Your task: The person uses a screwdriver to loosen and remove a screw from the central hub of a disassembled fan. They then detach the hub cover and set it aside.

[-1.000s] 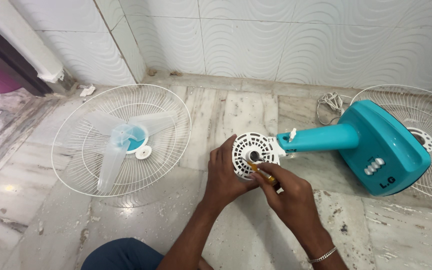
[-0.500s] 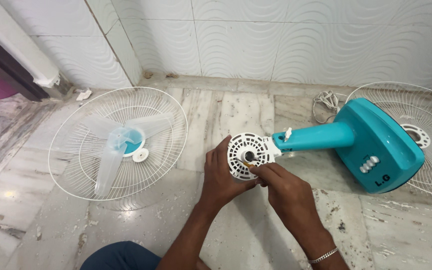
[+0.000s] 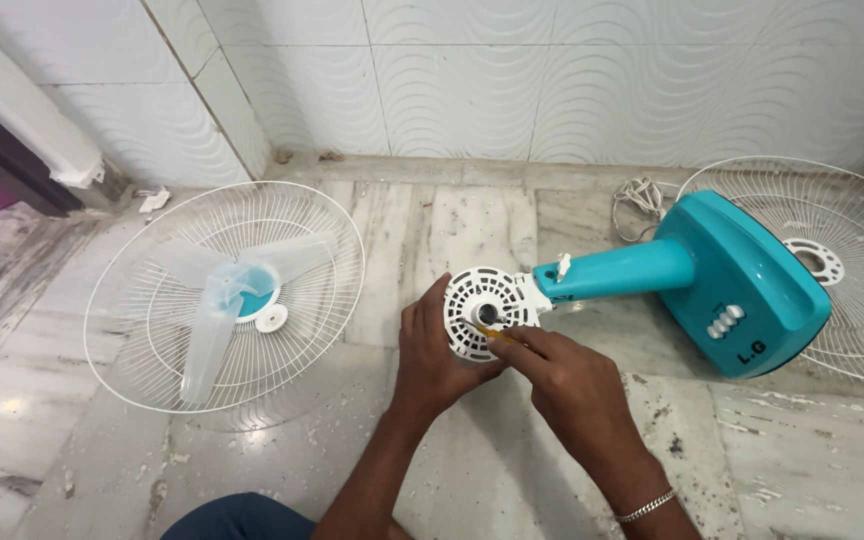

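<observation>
Marble floor (image 3: 432,230) carries the motor (image 3: 487,312), cupped by the left hand (image 3: 432,355), right hand (image 3: 562,375) pinching a screwdriver (image 3: 492,333).

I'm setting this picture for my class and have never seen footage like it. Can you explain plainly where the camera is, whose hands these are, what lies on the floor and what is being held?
The camera sits on a person's head and looks down, so both hands are that person's own. No machine is at work.

The left hand steadies a white vented motor housing, part of a teal table fan lying on its side on the marble floor.

The right hand pinches a thin yellow-handled tool, probably a screwdriver, against the housing's centre.

To the left lies a white wire guard with the translucent fan blade resting in it. A second guard lies at the right, with a coiled white cord nearby.
</observation>
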